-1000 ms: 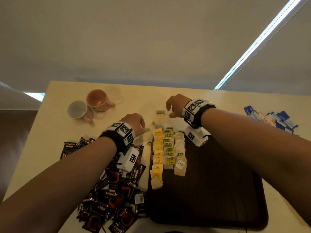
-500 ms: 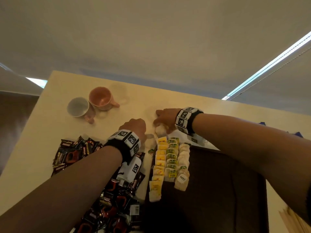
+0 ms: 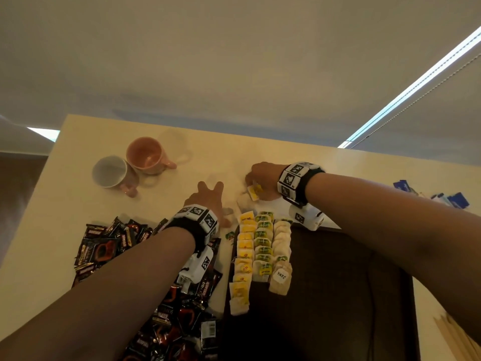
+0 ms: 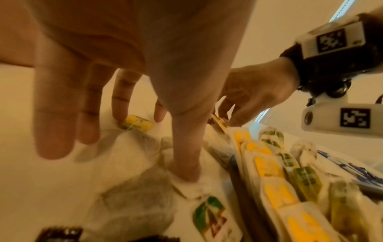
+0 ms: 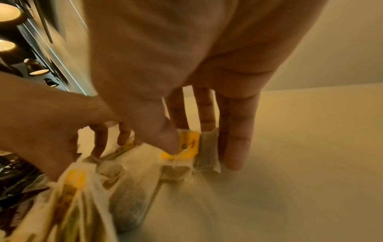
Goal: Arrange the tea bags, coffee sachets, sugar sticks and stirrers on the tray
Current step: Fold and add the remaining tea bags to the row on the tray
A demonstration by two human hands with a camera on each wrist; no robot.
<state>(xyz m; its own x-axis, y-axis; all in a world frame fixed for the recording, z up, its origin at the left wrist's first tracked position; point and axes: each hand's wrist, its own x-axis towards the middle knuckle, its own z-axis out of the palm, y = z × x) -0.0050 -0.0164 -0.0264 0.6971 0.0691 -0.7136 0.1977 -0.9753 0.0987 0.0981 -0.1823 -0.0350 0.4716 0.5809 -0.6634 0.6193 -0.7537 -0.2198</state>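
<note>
We wear black wrist straps [image 3: 303, 185] ringed with white blocks printed with black square markers, a small white marker-tagged camera box [image 3: 307, 218] slung under each bare forearm.

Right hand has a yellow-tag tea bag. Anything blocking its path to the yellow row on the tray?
Nothing visible blocks it. The right hand pinches the tea bag just beyond the far end of the yellow row on the tray. The left hand sits off to the side.

Mugs [image 3: 135, 168] far left; bare table [image 3: 213, 157] ahead of hands.
</note>
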